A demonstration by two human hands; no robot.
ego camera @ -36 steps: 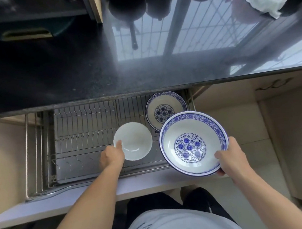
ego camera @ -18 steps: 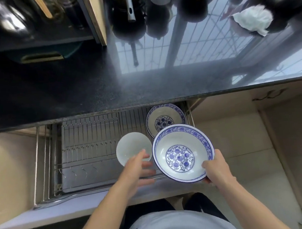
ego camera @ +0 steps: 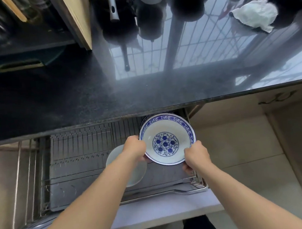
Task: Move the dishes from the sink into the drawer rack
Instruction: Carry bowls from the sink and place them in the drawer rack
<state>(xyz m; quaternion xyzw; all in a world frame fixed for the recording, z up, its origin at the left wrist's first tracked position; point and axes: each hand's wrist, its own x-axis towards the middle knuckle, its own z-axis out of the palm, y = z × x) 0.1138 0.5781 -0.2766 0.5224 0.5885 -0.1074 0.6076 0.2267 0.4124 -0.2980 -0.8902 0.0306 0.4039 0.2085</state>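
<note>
A large blue-and-white patterned bowl (ego camera: 167, 142) hangs over the right rear of the pulled-out wire drawer rack (ego camera: 80, 149). My left hand (ego camera: 136, 148) grips its left rim and my right hand (ego camera: 196, 156) grips its near right rim. Behind and under it only the dark rim of a second patterned bowl (ego camera: 145, 119) shows in the rack's back right corner. A plain white bowl (ego camera: 133, 174) rests in the rack, partly hidden by my left forearm.
The black stone countertop (ego camera: 90, 94) overhangs the drawer's back. On it sit a white cloth (ego camera: 254, 15), a pan handle (ego camera: 113, 8) and several pots and cups at the far edge. The white drawer front (ego camera: 155, 214) lies below my arms.
My left hand let go of the white bowl and took the patterned bowl's left rim. Both hands carried that bowl back and left over the smaller patterned bowl.
</note>
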